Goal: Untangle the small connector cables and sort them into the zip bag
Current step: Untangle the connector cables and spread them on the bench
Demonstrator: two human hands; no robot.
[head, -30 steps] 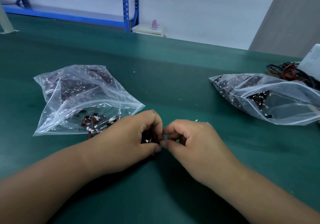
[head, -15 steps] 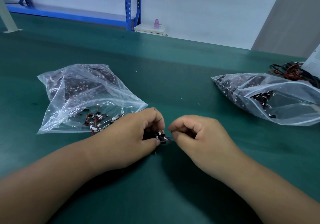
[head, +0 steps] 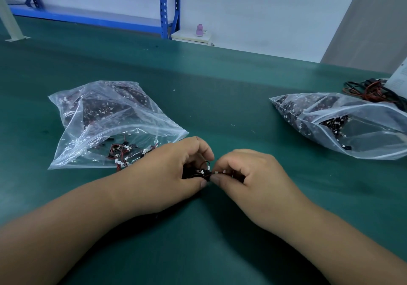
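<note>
Closing back in, the right hand met the left hand, both pinching the small tangle of red-black connector cables with white plugs over the green table mat, likely to tease one free; its strand ran left-right between them, beside the clear zip bag

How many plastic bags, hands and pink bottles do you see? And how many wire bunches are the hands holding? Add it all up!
Zip bags: 2 (left bag, right bag)
Hands: 2 (left hand, right hand)
Bottles: 1 (pink bottle)
Wire bunches held: 1 (cable bunch)
Total: 6
</note>
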